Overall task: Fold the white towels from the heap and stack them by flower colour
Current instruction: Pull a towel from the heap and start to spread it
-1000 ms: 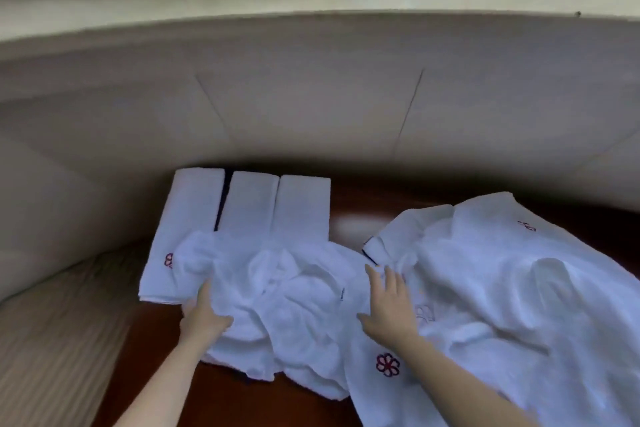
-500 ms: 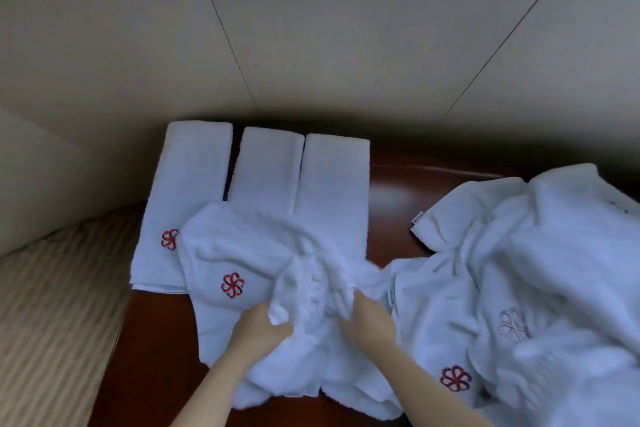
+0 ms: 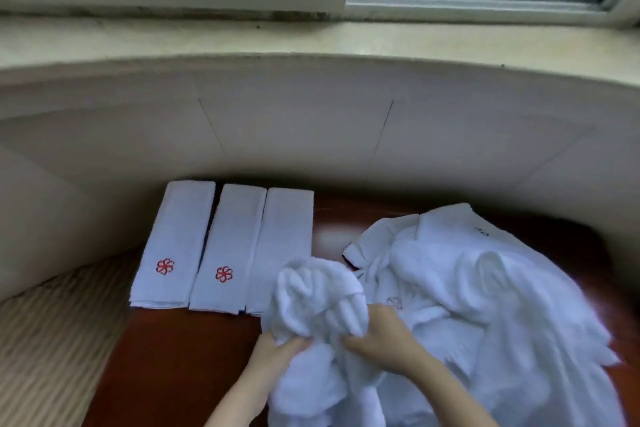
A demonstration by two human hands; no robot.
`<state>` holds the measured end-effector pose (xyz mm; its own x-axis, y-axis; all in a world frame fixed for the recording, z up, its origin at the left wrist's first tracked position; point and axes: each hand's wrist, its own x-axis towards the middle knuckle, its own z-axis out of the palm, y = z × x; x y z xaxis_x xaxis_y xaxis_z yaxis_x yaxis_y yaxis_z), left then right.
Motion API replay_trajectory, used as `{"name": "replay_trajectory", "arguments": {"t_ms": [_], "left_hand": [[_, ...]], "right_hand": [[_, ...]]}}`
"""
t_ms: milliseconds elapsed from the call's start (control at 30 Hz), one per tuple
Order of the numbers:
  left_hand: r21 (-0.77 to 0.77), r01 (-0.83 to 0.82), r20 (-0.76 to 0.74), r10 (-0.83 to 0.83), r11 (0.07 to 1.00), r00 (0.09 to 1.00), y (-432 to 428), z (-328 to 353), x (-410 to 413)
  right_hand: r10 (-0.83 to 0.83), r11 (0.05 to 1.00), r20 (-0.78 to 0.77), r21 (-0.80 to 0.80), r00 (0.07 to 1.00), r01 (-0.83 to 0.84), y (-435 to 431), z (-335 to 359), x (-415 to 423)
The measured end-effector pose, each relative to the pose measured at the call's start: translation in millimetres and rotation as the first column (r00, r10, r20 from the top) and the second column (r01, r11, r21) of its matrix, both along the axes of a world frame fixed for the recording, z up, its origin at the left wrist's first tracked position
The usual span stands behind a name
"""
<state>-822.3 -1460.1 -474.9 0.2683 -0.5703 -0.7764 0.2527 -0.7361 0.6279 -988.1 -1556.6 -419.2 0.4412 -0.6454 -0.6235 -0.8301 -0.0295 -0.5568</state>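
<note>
Below the window, folded towels (image 3: 228, 246) point lengthwise at the wall; left hand (image 3: 273, 354) and right hand (image 3: 384, 340) clutch a crumpled towel (image 3: 318, 298).

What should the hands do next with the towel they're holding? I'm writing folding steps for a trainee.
Probably lift the bunched towel and shake it open flat on the table. The left hand and right hand both grip it crumpled, no flower showing on it, so its colour can't yet be matched to the folded towels with red flowers.
</note>
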Motion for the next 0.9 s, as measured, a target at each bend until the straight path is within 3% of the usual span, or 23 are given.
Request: {"name": "replay_trajectory", "arguments": {"t_ms": [133, 233, 300, 367, 500, 700, 767, 900], "left_hand": [[-0.204, 0.217, -0.013, -0.224, 0.955, 0.974, -51.5, 64.0, -67.1], [-0.285, 0.323, 0.072, -0.316, 0.902, 0.946, -84.6, 84.2, -134.1], [-0.268, 0.404, 0.155, -0.375, 0.874, 0.914, -94.1, 83.3, -173.0], [-0.194, 0.563, 0.204, -0.528, 0.804, 0.825, -88.4, 74.4, -200.4], [-0.102, 0.772, 0.050, -0.772, 0.627, 0.634, -58.0, 43.0, -209.0], [0.188, 0.626, 0.115, -0.650, 0.757, 0.751, -30.1, 23.5, -121.4], [0.254, 0.515, 0.175, -0.563, 0.819, 0.808, -20.7, 25.0, -80.9], [0.328, 0.345, 0.227, -0.428, 0.880, 0.875, 1.0, 22.2, -10.6]], "right_hand": [[-0.163, 0.976, -0.014, -0.145, 0.987, 0.159, -37.2, 80.8, -93.8], [-0.354, 0.899, -0.038, -0.291, 0.934, 0.329, -64.1, 96.3, -168.2], [-0.423, 0.857, -0.175, -0.396, 0.889, 0.330, -69.5, 83.2, -206.8], [-0.422, 0.884, -0.381, -0.375, 0.823, 0.280, -60.5, 58.2, -234.9], [-0.394, 0.904, -0.500, -0.363, 0.771, 0.226, -26.9, 5.1, -263.8], [-0.486, 0.843, -0.530, -0.493, 0.695, 0.213, -35.3, 7.1, -240.6], [-0.478, 0.810, -0.460, -0.560, 0.748, 0.173, -37.9, 9.3, -210.7], [-0.256, 0.815, -0.387, -0.579, 0.886, -0.018, -24.1, -3.5, -124.3]]}}
